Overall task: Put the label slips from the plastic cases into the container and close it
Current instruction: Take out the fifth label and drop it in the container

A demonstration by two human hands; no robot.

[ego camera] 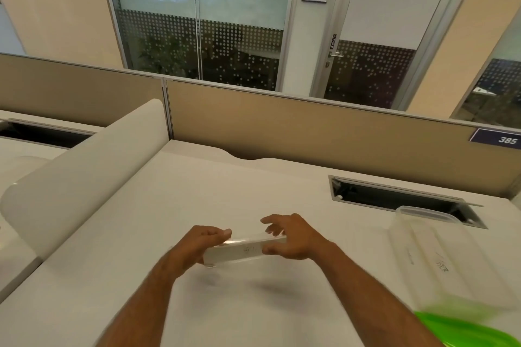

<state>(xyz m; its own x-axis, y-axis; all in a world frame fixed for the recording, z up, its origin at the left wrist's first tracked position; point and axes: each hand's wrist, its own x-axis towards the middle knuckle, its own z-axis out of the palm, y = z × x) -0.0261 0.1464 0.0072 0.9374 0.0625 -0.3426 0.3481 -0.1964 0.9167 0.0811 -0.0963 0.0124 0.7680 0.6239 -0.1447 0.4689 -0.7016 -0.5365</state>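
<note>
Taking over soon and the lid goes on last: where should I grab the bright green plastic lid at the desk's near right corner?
Take the green lid by its rounded left rim, the only edge in view, coming from the left. It lies flat on the white desk in front of the clear plastic container, so slide fingers under the rim. The rest is cut off.

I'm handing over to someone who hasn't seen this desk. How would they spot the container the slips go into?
Start at the dark cable slot set into the white desk on the right. Just in front of it stands the clear plastic container, open at the top. A bright green lid lies at its near side, and unlike the flat clear case held in both hands, it is tall and boxy.
</note>
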